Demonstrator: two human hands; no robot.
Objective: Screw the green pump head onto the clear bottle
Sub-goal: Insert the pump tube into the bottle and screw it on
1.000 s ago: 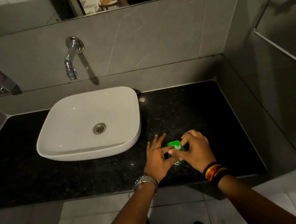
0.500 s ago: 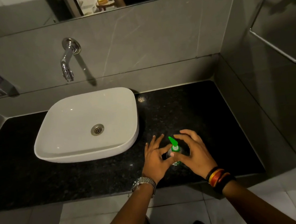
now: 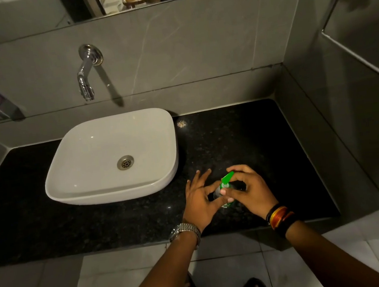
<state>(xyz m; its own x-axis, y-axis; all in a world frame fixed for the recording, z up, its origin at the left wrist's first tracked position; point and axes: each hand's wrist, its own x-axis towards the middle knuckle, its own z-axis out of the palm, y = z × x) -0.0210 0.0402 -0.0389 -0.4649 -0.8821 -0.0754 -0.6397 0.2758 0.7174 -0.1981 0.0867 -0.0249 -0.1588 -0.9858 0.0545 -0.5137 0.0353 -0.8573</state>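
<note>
Dim grey-tiled bathroom (image 3: pixel 195 46), black granite counter (image 3: pixel 97 222), white basin (image 3: pixel 97 179).

The basin (image 3: pixel 111 158) sits on the left half of the counter (image 3: pixel 255 134), under the wall tap (image 3: pixel 85 75). The bottle (image 3: pixel 221 194) stands near the counter's front edge, right of the basin, between the left hand (image 3: pixel 201 202) and right hand (image 3: pixel 250 190), with the pump head (image 3: pixel 226 179) on top.

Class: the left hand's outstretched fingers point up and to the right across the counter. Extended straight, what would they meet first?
Probably nothing nearby: past the left hand, only bare black countertop, then the back wall; depth is unclear.
</note>
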